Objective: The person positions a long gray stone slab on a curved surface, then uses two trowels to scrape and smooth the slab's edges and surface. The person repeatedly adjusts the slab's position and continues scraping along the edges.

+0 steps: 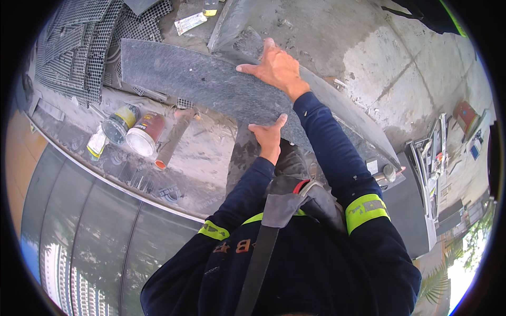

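A long grey stone slab (184, 73) with a slightly curved edge stretches across in front of my body. My right hand (282, 71) grips its far edge, thumb laid toward the left on the stone; some of its fingers are hidden behind. At the near edge, my left hand (268, 138) holds the slab with thumb and one finger on the top face, the rest out of sight below. Beyond the right hand, a second stone piece (229, 23) stands at an angle. A pale narrow panel (348, 108) runs to the right behind my right forearm.
Black plastic grid sheets (74, 52) are piled at far left. Left of me stand a clear tub (120, 124), a red-brown bucket (145, 132) and an orange-ended pipe (171, 142). A glass front (105, 210) borders the near left. Metal bars (432, 158) and another bucket (465, 117) lie right.
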Demonstrator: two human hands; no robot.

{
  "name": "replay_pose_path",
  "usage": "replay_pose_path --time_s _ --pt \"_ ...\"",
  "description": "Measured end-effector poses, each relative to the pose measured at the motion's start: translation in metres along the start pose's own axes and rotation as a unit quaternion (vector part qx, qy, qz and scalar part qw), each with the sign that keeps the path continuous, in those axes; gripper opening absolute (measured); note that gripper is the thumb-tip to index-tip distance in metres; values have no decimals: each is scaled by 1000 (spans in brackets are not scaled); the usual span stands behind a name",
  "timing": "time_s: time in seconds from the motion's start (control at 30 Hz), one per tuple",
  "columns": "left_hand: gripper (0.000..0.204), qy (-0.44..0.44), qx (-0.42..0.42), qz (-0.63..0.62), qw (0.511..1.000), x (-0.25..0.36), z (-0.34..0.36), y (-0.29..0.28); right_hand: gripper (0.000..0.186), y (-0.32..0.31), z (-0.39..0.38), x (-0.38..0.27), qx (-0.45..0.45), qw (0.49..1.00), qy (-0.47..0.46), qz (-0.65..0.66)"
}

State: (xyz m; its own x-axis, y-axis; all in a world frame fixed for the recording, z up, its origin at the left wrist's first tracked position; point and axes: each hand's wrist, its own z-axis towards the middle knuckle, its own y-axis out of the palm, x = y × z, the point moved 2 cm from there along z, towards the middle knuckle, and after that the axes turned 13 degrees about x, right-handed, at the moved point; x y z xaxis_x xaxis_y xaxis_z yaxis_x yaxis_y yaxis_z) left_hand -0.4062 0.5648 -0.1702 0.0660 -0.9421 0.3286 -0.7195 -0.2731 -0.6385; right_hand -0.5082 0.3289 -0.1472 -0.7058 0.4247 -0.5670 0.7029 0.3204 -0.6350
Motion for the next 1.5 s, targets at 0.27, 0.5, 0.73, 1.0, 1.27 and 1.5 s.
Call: replay_pose_path --time_s 0.27,0.5,0.73,1.0,1.27,1.5 --pt "123 -26 -15 -34 999 14 -1 3 56 -16 18 39 61 997 42 0" --pt "103 -36 -27 -9 999 11 4 5 61 -42 -23 103 82 974 130 169" --pt "102 -83 -72 45 993 26 -4 1 52 -83 -180 187 343 834 255 349" --pt "102 -88 -215 100 967 23 7 -7 60 -24 -376 290 575 690 409 163" --pt "109 -59 -158 156 973 23 9 -3 73 -17 -394 340 658 563 486 116" --pt "103 -54 -128 152 978 21 5 0 84 -3 -399 358 650 535 525 122"
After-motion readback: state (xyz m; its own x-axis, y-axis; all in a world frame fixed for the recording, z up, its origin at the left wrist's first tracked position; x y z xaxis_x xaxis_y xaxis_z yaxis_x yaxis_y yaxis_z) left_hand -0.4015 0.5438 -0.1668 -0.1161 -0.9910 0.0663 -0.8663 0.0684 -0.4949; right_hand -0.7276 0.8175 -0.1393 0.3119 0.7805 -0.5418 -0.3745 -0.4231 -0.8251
